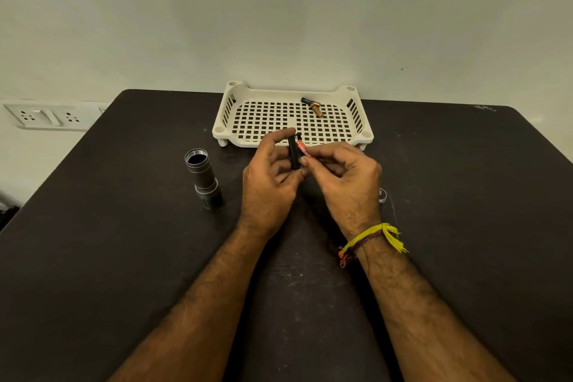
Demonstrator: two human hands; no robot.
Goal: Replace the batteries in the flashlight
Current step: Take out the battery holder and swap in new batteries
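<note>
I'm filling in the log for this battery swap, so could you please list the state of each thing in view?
flashlight body: upright on the table, open end up, cap off
battery holder: out of the flashlight, held in left hand
red battery: pinched by right hand against the holder
tray: on the table, holds copper-and-black batteries lying flat
small cap: on the table, partly hidden

The tabletop (pixel 124 257) is dark brown-black with pale scuffs. The tray (pixel 291 119) is cream with a grid of square holes. In it lie black and copper batteries (pixel 312 105). The held battery (pixel 301 148) is red. Its holder (pixel 293 153) is black. The flashlight (pixel 203 178) is grey and silver. The wrist threads (pixel 372 239) are yellow and red
</note>
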